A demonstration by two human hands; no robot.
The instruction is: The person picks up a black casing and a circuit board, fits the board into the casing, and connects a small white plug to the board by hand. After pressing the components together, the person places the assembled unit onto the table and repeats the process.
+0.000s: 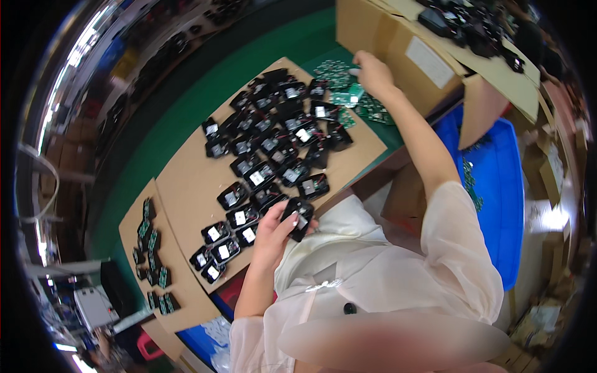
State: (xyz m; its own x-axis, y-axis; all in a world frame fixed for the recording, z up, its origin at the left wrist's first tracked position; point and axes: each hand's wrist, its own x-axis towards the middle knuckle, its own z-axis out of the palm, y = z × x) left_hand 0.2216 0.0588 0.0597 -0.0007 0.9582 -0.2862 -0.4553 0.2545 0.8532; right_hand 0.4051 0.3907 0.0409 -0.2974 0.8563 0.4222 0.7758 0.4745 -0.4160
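My left hand [273, 230] is closed around a black plastic housing [300, 219], held in front of my body at the cardboard's near edge. Its thumb lies across the housing, and a pale patch shows at the thumb tip. To the upper right, my right hand [375, 76] reaches over a heap of green circuit boards [336, 73]. The thumb and index finger look apart, with nothing visible between them. A lighter green board [348, 96] lies just below that hand. Many black housings [258, 176] with wires and pale labels cover the cardboard sheet [180, 180] left of the boards.
A large cardboard box [404, 43] stands right of the boards, with black parts [460, 28] on top. A blue bin [507, 205] containing some boards sits at my right. Smaller black-and-green parts [151, 248] lie on another cardboard sheet at left. Green matting [205, 81] runs behind.
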